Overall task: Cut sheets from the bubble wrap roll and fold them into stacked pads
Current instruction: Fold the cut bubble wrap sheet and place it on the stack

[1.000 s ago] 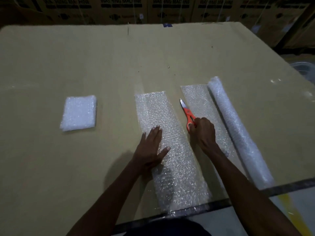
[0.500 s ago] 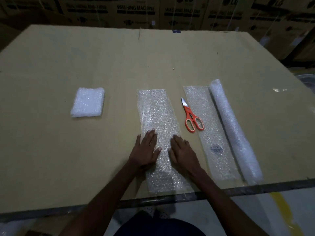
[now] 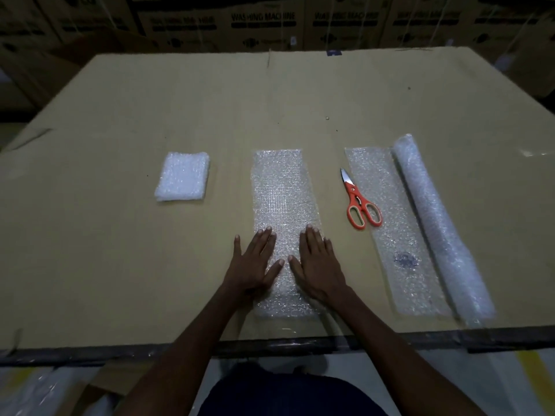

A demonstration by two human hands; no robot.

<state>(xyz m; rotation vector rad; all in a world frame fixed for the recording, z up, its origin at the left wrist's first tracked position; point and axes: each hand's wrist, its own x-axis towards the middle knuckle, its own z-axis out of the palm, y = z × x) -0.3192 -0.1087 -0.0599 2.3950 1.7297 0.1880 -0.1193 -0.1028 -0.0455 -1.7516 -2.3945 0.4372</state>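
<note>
- Cardboard top (image 3: 120,265) covers a wide table, seen from above by the person working at its near edge.
- Cut sheet (image 3: 282,202) of bubble wrap lies flat in the middle of the top, a long strip running from near to far.
- Left hand (image 3: 255,262) lies flat, palm down, on the near left part of the sheet, fingers straight and slightly spread; the outer fingers reach past the sheet's left edge onto the cardboard. It grasps nothing.
- Right hand (image 3: 318,262) lies flat, palm down, on the near right part of the sheet, fingers straight and pointing far. It too grasps nothing.
- The two thumbs point toward each other over the sheet's middle, close but apart.
- Both bare forearms reach in from the near edge.
- Scissors (image 3: 359,202) with orange handles lie right of the sheet, released, blades shut and pointing far. The handles rest on the left edge of an unrolled flap (image 3: 393,235); the blades lie on bare cardboard.
- Roll (image 3: 435,223) of bubble wrap lies at the right, running near to far; the flap spreads flat from its left side.
- Pad (image 3: 182,176), a folded white square of bubble wrap, sits well apart on the left, farther off than the hands.
- Boxes (image 3: 264,22) of brown cardboard, printed "WASHING MACHINE", are stacked in the dark behind the table's far edge.
- Dark cloth on the person's lap shows below the near edge.
</note>
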